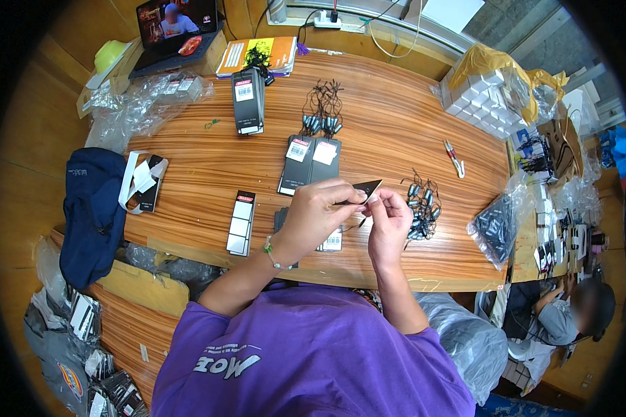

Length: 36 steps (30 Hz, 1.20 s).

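Note:
Above the near middle of the table I hold up a black hang tag (368, 187), tilted with one corner pointing away. My left hand (318, 208) is closed on it, its fingertips pinching the near part. The fingers of my right hand (387, 221) pinch at its edge; a short dark cord end shows between the hands. Just right of my right hand lies a heap of black tag strings (423, 207) with bluish-grey ends. Beyond my left hand, black hang tags (311, 168) with white stickers lie side by side. More tags, partly hidden, lie under my hands.
A tag with white panels (241, 224) lies left, a tag stack (247, 104) behind. More strings (321, 115), a red-and-white snipper (455, 159), a bagged black bundle (497, 226) and white boxes (480, 101) surround. A laptop (177, 28) and navy bag (90, 215) stand left; another person sits right.

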Each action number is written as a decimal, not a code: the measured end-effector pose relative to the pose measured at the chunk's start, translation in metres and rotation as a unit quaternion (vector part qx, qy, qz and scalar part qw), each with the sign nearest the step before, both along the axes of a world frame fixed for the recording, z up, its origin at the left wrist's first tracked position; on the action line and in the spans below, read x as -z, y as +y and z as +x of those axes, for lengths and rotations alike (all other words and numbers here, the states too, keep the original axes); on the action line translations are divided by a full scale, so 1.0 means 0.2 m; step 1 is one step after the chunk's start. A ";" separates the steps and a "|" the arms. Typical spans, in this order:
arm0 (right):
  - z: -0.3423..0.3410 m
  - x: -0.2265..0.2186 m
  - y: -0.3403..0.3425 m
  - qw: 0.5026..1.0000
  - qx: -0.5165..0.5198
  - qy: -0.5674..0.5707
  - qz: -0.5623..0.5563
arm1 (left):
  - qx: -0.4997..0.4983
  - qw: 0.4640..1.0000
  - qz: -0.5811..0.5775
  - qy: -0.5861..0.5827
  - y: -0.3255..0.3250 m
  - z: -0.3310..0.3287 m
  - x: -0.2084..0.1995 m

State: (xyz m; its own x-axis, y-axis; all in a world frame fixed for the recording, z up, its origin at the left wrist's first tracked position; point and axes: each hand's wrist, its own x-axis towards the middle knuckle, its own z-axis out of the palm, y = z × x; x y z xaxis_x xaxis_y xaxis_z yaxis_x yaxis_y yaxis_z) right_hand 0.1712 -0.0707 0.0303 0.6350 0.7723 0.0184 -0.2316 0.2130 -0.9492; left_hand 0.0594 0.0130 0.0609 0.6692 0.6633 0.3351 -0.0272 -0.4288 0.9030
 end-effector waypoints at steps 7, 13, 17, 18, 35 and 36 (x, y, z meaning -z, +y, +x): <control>0.08 -0.04 0.02 0.962 0.052 -0.267 0.014 | -0.032 0.999 0.016 -0.027 0.00 0.00 0.01; 0.19 -0.12 -0.04 0.971 -0.120 -0.204 -0.039 | -0.049 0.974 0.220 -0.027 0.01 0.00 -0.01; 0.20 -0.10 -0.05 0.989 -0.123 -0.071 -0.030 | -0.028 0.950 0.308 -0.038 0.01 0.03 0.00; 0.20 -0.09 -0.05 0.991 -0.121 -0.061 -0.022 | -0.018 0.941 0.334 -0.043 0.01 0.04 0.00; 0.25 -0.27 -0.05 0.976 -0.049 0.056 0.206 | -0.030 0.981 0.167 0.089 0.08 -0.20 0.07; 0.26 -0.28 -0.07 0.978 -0.054 0.050 0.196 | -0.054 0.986 0.118 0.105 0.14 -0.28 0.08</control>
State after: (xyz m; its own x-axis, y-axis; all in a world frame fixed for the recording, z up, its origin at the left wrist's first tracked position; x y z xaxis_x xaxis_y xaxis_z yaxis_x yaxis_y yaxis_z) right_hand 0.2229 -0.0846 0.0854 0.5634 0.7816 0.2678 -0.3614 0.5247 -0.7708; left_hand 0.0041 0.0406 0.0457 0.6699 0.6544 0.3507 0.2061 -0.6177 0.7589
